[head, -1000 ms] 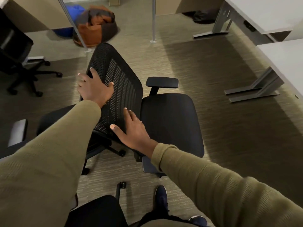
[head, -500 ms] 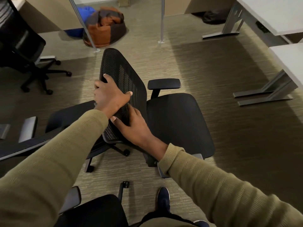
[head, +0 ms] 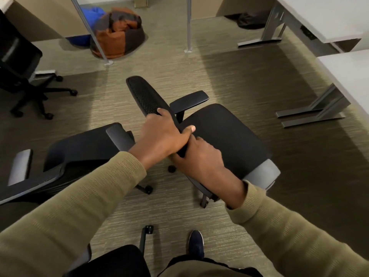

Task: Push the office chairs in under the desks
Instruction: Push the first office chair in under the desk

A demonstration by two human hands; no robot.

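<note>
Chair backrest (head: pixel 144 95) gripped by both: left hand (head: pixel 161 134) upper, right hand (head: pixel 199 159) just below.

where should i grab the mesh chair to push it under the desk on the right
Grip the backrest by its thin upper edge, coming from behind, the side away from the seat. The left hand and right hand wrap it there. The seat points roughly toward the desk, so a push from there should roll it in.
</note>
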